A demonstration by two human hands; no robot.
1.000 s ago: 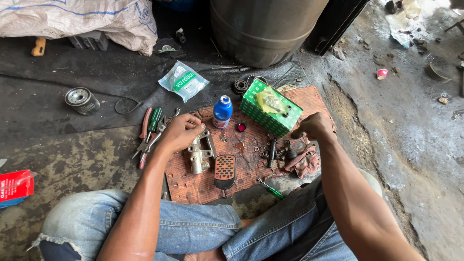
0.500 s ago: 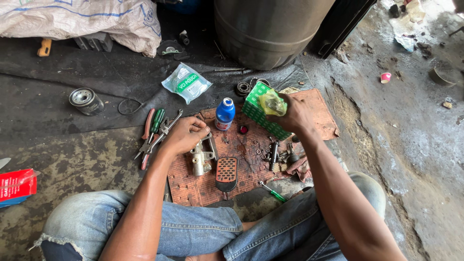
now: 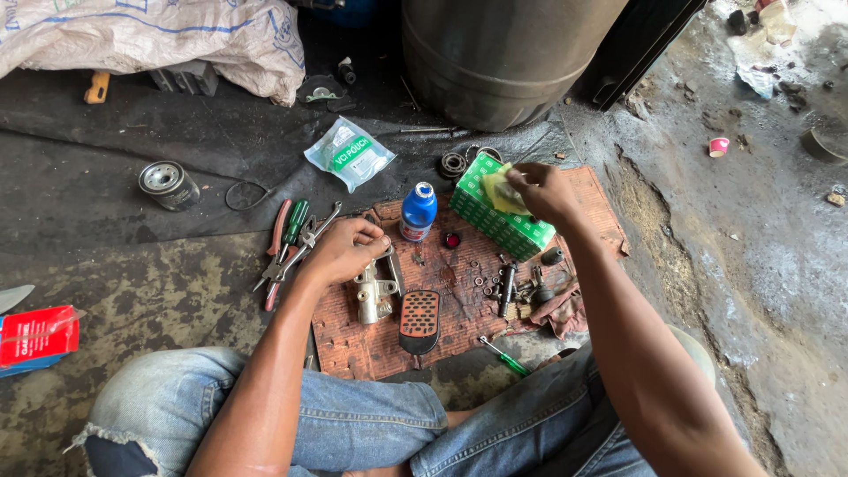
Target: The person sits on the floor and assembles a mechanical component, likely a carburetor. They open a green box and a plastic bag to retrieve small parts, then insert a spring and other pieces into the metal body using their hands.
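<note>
Right hand [image 3: 541,190] is pinching yellow-green pouch [image 3: 503,193] over green box [image 3: 499,216]; left hand [image 3: 346,250] is gripping metal cylinder [image 3: 373,296], long axis toward the knees.

Soft even daylight; sharp focus; faint shadows.

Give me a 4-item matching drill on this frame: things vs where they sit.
Things:
1. blue bottle
2. green box
3. metal cylinder body
4. oil filter

Places:
A. under the right hand
B. at the left hand
C. alone on the dark mat, far left
D. upright between the two hands

Pairs: 1-D, 2-A, 3-B, 4-C
</note>
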